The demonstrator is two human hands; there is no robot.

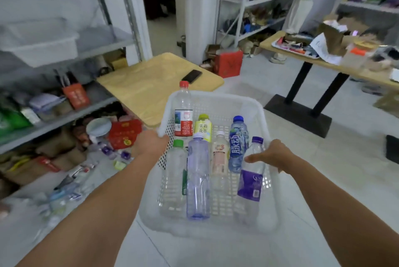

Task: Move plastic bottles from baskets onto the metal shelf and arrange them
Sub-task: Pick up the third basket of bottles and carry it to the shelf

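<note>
Head view: left hand (151,144) clamps the white basket's (216,95) left rim. Right hand (273,155), the nearer one, reaches in, fingers straight, touching the purple-capped bottle (252,171) at centre right, its long axis running up-frame. Metal shelf (64,117) waits left of frame.

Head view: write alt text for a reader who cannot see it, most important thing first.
A person's left hand grips the rim of a white basket holding seven plastic bottles, while the right hand reaches to the purple-labelled bottle. A cluttered metal shelf stands at left, beside a wooden table with a phone.
</note>
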